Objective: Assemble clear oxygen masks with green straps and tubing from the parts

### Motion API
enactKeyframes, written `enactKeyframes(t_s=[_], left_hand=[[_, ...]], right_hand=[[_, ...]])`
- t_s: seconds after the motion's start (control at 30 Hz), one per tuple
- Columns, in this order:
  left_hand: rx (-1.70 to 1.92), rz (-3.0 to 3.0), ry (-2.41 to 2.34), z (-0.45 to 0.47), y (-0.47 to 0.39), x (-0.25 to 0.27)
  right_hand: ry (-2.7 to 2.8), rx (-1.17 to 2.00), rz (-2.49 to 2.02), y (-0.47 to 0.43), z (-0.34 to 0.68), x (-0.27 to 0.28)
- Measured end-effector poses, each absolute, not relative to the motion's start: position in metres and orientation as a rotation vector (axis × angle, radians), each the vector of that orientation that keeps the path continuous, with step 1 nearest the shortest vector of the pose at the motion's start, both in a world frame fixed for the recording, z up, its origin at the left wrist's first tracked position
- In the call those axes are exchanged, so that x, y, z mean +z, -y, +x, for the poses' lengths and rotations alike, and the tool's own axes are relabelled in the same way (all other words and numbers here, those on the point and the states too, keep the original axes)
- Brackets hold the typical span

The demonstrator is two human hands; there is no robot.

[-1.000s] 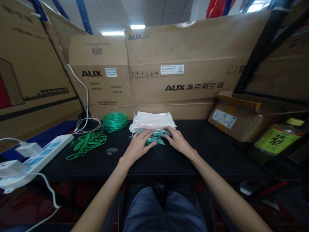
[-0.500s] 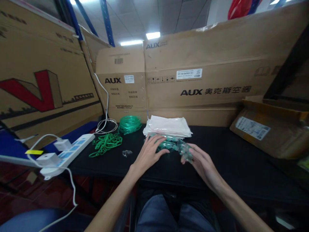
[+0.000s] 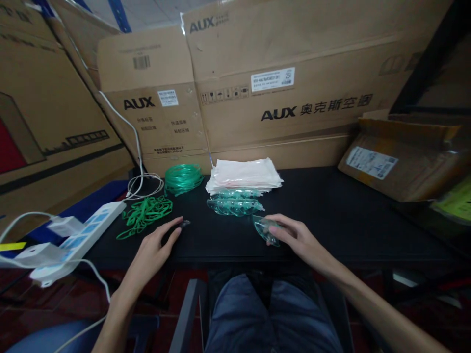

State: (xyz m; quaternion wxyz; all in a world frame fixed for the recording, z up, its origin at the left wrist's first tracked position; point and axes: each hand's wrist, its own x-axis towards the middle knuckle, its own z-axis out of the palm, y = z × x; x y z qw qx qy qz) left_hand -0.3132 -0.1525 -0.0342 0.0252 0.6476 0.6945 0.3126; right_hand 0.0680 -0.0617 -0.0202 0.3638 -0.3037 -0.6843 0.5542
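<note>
My right hand (image 3: 294, 234) is closed on a see-through green plastic oxygen mask (image 3: 265, 230), held just above the black table's front part. My left hand (image 3: 156, 245) is at the small shiny metal strips (image 3: 185, 223), thumb and forefinger slightly apart beside them. Whether the fingertips touch the strips is hard to tell. More green masks (image 3: 235, 206) lie nested in a row before a stack of white plastic bags (image 3: 245, 174). Left of these are a coil of green tubing (image 3: 183, 179) and a tangle of green elastic straps (image 3: 147, 213).
A white power strip (image 3: 88, 235) with plugged-in chargers and loose cables lies at the left. Large cardboard panels (image 3: 235, 122) stand behind the black table (image 3: 312, 196). At the right is an opened cardboard box (image 3: 390, 171), near something yellow-green (image 3: 456, 203).
My left hand has left the masks and moved left to the metal strips. My right hand has separated one mask from the row and holds it. The view has tilted down.
</note>
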Motion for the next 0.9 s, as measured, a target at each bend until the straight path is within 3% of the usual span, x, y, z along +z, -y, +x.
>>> enactKeyframes(t_s=[0.37, 0.9], left_hand=[[0.975, 2.082, -2.233, -0.320, 0.168, -0.045], [0.898, 2.196, -1.977, -0.296, 0.133, -0.034]], right_hand=[[1.726, 1.454, -0.807, 0.061, 0.067, -0.027], [1.729, 1.448, -0.778, 0.061, 0.067, -0.030]])
